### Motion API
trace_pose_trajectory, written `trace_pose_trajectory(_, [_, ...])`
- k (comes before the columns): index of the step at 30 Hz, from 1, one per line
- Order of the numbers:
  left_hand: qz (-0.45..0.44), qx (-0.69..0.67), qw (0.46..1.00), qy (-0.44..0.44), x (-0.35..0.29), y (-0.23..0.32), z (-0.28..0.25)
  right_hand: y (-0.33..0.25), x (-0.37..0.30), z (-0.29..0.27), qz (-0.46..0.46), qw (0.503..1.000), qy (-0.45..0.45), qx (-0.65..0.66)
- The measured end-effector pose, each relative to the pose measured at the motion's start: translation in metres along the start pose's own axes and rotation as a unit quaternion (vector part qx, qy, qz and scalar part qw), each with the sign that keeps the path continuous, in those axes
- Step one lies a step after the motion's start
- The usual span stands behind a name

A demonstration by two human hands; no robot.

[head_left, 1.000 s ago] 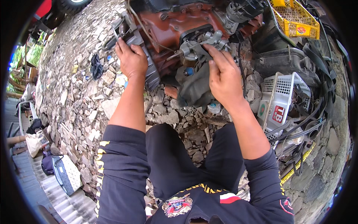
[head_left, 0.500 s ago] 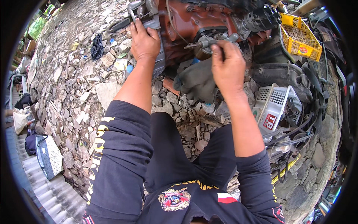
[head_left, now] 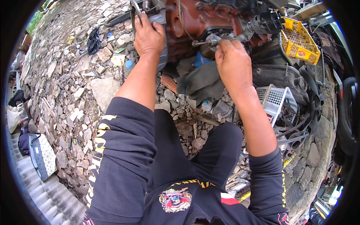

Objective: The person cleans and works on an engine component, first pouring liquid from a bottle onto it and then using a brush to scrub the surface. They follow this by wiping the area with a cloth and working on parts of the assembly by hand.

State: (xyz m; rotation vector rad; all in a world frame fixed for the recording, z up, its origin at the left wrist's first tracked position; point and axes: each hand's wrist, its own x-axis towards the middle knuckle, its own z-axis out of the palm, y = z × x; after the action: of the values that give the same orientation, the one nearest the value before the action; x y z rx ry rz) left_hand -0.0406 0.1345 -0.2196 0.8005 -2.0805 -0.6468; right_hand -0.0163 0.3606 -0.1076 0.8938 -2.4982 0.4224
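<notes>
My left hand (head_left: 149, 36) lies on the grey metal housing (head_left: 162, 56) at the left end of a red-brown engine block (head_left: 195, 18). Its fingers stretch toward the housing's upper rim, with the thumb apart. My right hand (head_left: 235, 62) closes its fingertips on a small grey metal fitting with a short pipe stub (head_left: 200, 43), at the block's near side. The hand hides part of this fitting. Below it hang a dark cloth (head_left: 202, 80) and a bit of blue material (head_left: 202, 60).
Broken stones and rubble (head_left: 75, 97) cover the ground. At right are a yellow crate (head_left: 305, 55), a white plastic basket (head_left: 273, 103), a black case (head_left: 277, 77) and black hoses. A cylindrical black part (head_left: 262, 23) juts from the engine. A bag (head_left: 44, 155) lies at left.
The view has shifted slightly. My right hand has turned, its fingers now closer over the fitting. My left hand stays on the housing.
</notes>
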Motion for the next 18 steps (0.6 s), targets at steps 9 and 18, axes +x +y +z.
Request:
trace_pose_trajectory(9, [0.008, -0.017, 1.000, 0.006, -0.001, -0.001, 0.001, 0.011, 0.000, -0.018, -0.158, 0.972, -0.093, -0.149])
trace_pose_trajectory(18, [0.005, -0.023, 1.000, 0.011, 0.000, -0.001, 0.000, 0.007, 0.025, -0.027, -0.242, 0.934, -0.174, -0.196])
